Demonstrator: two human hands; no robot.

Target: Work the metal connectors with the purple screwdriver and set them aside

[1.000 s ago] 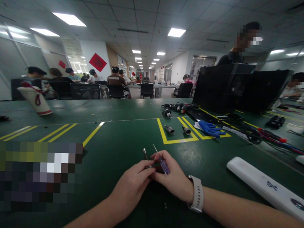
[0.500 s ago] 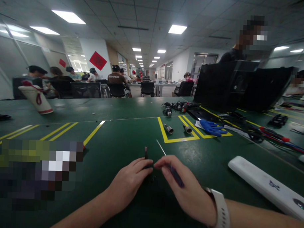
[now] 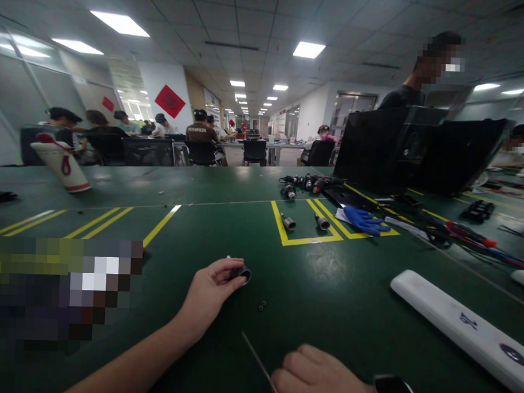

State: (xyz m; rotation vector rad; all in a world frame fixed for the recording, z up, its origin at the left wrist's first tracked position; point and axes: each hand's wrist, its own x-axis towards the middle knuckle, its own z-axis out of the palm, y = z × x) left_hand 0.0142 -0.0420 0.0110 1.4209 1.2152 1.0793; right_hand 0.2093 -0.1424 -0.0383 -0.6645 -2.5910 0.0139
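Between its thumb and fingers, my left hand (image 3: 213, 289) holds a round metal connector (image 3: 242, 274), its open end facing right. My right hand (image 3: 318, 377) is closed near the bottom edge, around a tool whose thin metal shaft (image 3: 256, 357) points up and left; the tool's handle is hidden in the fist. Two small black parts (image 3: 262, 306) lie on the green table between the hands. Farther off, two metal connectors (image 3: 288, 222) (image 3: 322, 222) rest inside a yellow taped frame (image 3: 283, 234).
A long white device (image 3: 459, 329) lies at the right. Beyond the taped frame are dark connectors (image 3: 290, 190), a blue glove (image 3: 364, 220), cables and black cases (image 3: 375, 149). A white cup-like container (image 3: 63, 166) stands far left. A person stands behind the cases; others sit farther back.
My left hand now holds the metal connector, whereas a slim dark part showed at its fingertips before. My right hand has moved down toward me with the thin-shafted tool and turned over.
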